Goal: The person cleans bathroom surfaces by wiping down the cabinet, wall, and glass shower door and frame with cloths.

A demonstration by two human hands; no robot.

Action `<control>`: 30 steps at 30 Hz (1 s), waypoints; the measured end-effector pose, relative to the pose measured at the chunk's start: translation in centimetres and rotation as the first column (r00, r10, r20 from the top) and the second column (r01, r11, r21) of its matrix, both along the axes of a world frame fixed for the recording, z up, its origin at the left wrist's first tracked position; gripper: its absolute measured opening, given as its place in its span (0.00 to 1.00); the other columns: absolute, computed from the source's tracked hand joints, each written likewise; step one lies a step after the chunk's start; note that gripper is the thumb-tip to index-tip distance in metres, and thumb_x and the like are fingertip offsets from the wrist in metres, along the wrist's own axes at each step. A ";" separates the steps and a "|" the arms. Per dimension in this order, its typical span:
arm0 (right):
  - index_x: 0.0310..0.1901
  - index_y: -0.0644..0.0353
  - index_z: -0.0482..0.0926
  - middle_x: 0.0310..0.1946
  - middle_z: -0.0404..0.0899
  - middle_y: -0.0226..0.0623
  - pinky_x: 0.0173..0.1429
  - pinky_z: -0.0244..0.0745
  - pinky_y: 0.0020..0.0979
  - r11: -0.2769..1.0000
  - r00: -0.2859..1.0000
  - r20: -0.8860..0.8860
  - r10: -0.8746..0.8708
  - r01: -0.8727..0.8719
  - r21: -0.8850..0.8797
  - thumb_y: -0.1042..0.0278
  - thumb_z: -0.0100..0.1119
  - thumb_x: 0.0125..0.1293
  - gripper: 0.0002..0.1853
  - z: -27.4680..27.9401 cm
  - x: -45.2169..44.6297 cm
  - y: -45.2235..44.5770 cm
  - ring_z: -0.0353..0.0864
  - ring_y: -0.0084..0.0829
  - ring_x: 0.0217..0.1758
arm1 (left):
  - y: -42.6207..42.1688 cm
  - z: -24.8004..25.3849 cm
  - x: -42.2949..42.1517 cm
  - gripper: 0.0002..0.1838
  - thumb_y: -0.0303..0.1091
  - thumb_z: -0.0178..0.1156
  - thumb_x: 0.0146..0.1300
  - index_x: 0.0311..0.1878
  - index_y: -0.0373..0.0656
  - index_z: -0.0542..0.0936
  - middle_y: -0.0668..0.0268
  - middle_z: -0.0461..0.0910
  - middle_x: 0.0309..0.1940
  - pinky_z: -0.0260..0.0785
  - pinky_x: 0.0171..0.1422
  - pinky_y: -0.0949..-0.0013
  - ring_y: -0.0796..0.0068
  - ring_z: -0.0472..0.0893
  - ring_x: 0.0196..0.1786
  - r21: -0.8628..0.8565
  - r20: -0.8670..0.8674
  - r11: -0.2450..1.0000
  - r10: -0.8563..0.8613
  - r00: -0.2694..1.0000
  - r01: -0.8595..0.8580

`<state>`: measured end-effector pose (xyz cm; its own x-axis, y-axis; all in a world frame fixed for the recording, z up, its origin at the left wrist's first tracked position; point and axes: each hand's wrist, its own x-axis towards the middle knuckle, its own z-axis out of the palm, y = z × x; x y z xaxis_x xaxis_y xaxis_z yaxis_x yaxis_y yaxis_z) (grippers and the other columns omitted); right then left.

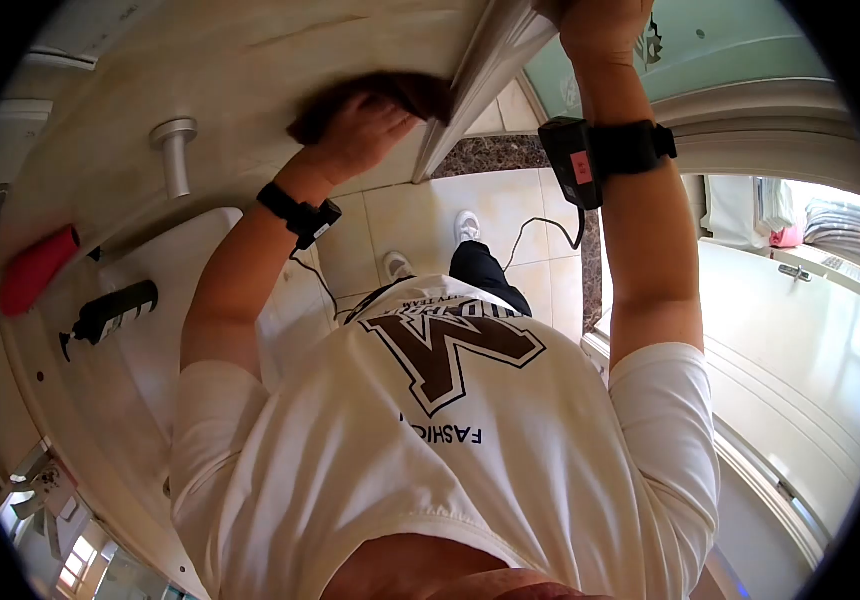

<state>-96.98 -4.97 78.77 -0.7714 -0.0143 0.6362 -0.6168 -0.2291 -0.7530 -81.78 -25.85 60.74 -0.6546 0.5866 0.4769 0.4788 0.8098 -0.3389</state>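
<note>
My left hand [365,132] is pressed over a dark brown cloth [335,100] against the beige tiled wall, its fingers bent on the fabric. The cloth is smeared by motion, and its right end meets the white door frame [485,75]. Higher up, at the top edge of the view, my right hand [605,30] is by the upper part of that frame, beside the pale green glass [720,55]. Its fingers are hidden or cut off, so I cannot see what they touch. Each wrist carries a black strapped device with a cable.
A round metal wall fitting [175,155] sticks out on the left. Below it are a red hair-dryer-like object [38,270], a black pump bottle [115,312] and a white basin [165,290]. On the right stands a white door [795,350] with a handle. Underfoot is a tiled floor [430,215].
</note>
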 end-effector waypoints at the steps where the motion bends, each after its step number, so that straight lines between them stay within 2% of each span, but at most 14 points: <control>1: 0.50 0.66 0.74 0.43 0.77 0.33 0.50 0.69 0.26 1.000 1.000 0.001 0.001 -0.001 0.002 0.32 0.39 0.71 0.37 0.1 0.1 0.0 0.73 0.25 0.45 | 0.6 2.7 0.5 0.28 0.40 0.58 0.57 0.64 0.66 0.74 0.82 0.78 0.47 0.61 0.56 0.59 0.80 0.76 0.51 -0.008 -0.065 0.991 0.134 0.989 -0.135; 3: 0.53 0.68 0.73 0.45 0.77 0.34 0.51 0.70 0.26 1.000 0.999 0.038 -0.005 0.005 -0.010 0.30 0.40 0.69 0.39 0.2 0.5 0.0 0.73 0.26 0.46 | 0.7 4.2 0.6 0.31 0.44 0.58 0.58 0.67 0.73 0.70 0.85 0.76 0.55 0.55 0.57 0.57 0.80 0.73 0.55 -0.008 -0.222 0.964 0.258 0.940 -0.266; 6: 0.55 0.66 0.72 0.45 0.77 0.34 0.51 0.70 0.26 1.000 0.994 0.105 -0.010 0.011 -0.011 0.29 0.41 0.68 0.40 0.3 0.4 0.1 0.74 0.26 0.46 | -0.3 -1.9 -0.1 0.38 0.53 0.53 0.61 0.75 0.67 0.56 0.83 0.48 0.77 0.32 0.77 0.48 0.79 0.50 0.77 -0.062 -0.303 0.963 0.233 0.924 -0.263; 9: 0.49 0.57 0.75 0.31 0.79 0.31 0.29 0.70 0.22 0.998 0.985 0.163 0.065 -0.061 -0.028 0.28 0.40 0.68 0.35 0.2 0.7 0.3 0.76 0.22 0.30 | -2.4 -11.3 0.5 0.35 0.45 0.44 0.69 0.77 0.47 0.51 0.73 0.49 0.77 0.37 0.80 0.59 0.74 0.48 0.78 -0.461 0.041 0.884 0.101 0.994 -0.070; 13: 0.45 0.50 0.75 0.24 0.75 0.27 0.22 0.67 0.25 0.925 0.896 0.286 0.339 -0.263 -0.274 0.27 0.39 0.67 0.32 -1.3 -1.2 1.6 0.73 0.23 0.22 | -4.1 -11.3 1.9 0.32 0.38 0.43 0.68 0.74 0.40 0.53 0.65 0.55 0.74 0.44 0.80 0.67 0.72 0.55 0.76 -0.499 0.043 0.866 -0.002 0.999 0.023; 15: 0.45 0.48 0.75 0.23 0.74 0.26 0.20 0.66 0.26 0.988 0.961 0.229 0.152 -0.146 -0.044 0.27 0.39 0.67 0.31 0.5 1.3 0.6 0.73 0.24 0.20 | -3.2 -7.9 1.1 0.30 0.39 0.52 0.63 0.71 0.54 0.66 0.68 0.72 0.62 0.57 0.73 0.65 0.72 0.66 0.67 0.036 0.367 0.999 -0.028 0.930 0.016; 16: 0.46 0.50 0.74 0.27 0.75 0.27 0.21 0.67 0.26 0.969 0.963 0.178 0.202 -0.171 -0.177 0.27 0.40 0.67 0.32 0.7 0.7 -0.3 0.73 0.23 0.22 | -3.3 -7.3 1.4 0.28 0.42 0.52 0.64 0.69 0.55 0.68 0.69 0.73 0.61 0.56 0.72 0.56 0.71 0.67 0.67 0.062 0.110 0.994 0.079 0.991 -0.086; 17: 0.53 0.52 0.71 0.38 0.74 0.31 0.37 0.69 0.31 0.966 0.968 0.081 0.236 -0.224 -0.131 0.25 0.39 0.64 0.35 0.7 0.6 -0.4 0.73 0.28 0.36 | -3.4 -5.7 2.2 0.28 0.45 0.52 0.65 0.69 0.56 0.69 0.66 0.71 0.63 0.55 0.70 0.50 0.69 0.67 0.67 0.137 0.376 0.969 0.141 0.916 -0.205; 19: 0.64 0.53 0.66 0.59 0.71 0.36 0.67 0.67 0.42 0.994 0.991 0.082 0.107 -0.106 -0.016 0.13 0.35 0.54 0.52 0.6 -0.6 -0.6 0.69 0.37 0.64 | -3.6 -2.4 3.8 0.28 0.52 0.52 0.66 0.69 0.58 0.69 0.59 0.67 0.67 0.52 0.68 0.36 0.65 0.66 0.66 0.155 0.764 0.822 0.252 0.594 -0.549; 20: 0.64 0.53 0.66 0.59 0.71 0.36 0.67 0.67 0.42 0.993 0.989 0.082 0.120 -0.120 -0.011 0.13 0.35 0.54 0.52 0.8 -0.2 -1.1 0.69 0.37 0.64 | -4.3 -6.6 4.3 0.30 0.53 0.53 0.66 0.71 0.61 0.65 0.58 0.66 0.66 0.55 0.65 0.39 0.59 0.67 0.64 0.346 0.295 0.717 0.529 0.795 -0.605; 21: 0.66 0.52 0.65 0.61 0.69 0.37 0.69 0.66 0.44 0.998 0.995 0.088 0.050 -0.053 0.027 0.12 0.33 0.53 0.53 1.2 0.6 -1.5 0.67 0.39 0.66 | -5.1 -9.1 4.4 0.33 0.53 0.54 0.65 0.73 0.64 0.61 0.56 0.65 0.65 0.57 0.62 0.42 0.53 0.67 0.62 0.541 -0.235 0.652 0.724 0.648 -0.532; 25: 0.67 0.51 0.64 0.63 0.66 0.38 0.70 0.64 0.46 0.998 0.996 0.092 -0.011 0.006 0.062 0.10 0.30 0.52 0.55 1.5 2.0 -2.4 0.65 0.40 0.67 | -7.2 -11.5 4.1 0.40 0.58 0.49 0.68 0.76 0.51 0.48 0.48 0.50 0.72 0.48 0.71 0.40 0.41 0.59 0.67 0.861 -0.207 0.401 0.837 0.507 -0.312; 27: 0.67 0.51 0.64 0.62 0.66 0.39 0.71 0.64 0.46 0.998 0.996 0.093 -0.017 0.012 0.061 0.10 0.28 0.51 0.55 1.6 2.2 -2.5 0.65 0.41 0.67 | -9.3 -16.2 3.5 0.40 0.58 0.44 0.71 0.76 0.48 0.43 0.51 0.46 0.73 0.43 0.74 0.48 0.49 0.56 0.69 0.999 0.024 -0.034 0.683 0.730 -0.002; 30: 0.66 0.51 0.65 0.61 0.66 0.39 0.71 0.63 0.46 0.999 0.994 0.102 -0.026 0.021 0.050 0.11 0.28 0.52 0.54 1.8 2.3 -2.7 0.65 0.40 0.67 | -10.7 -20.1 2.9 0.39 0.60 0.39 0.71 0.76 0.48 0.46 0.59 0.48 0.74 0.42 0.76 0.57 0.60 0.55 0.70 0.667 -0.038 -0.675 0.391 0.920 0.314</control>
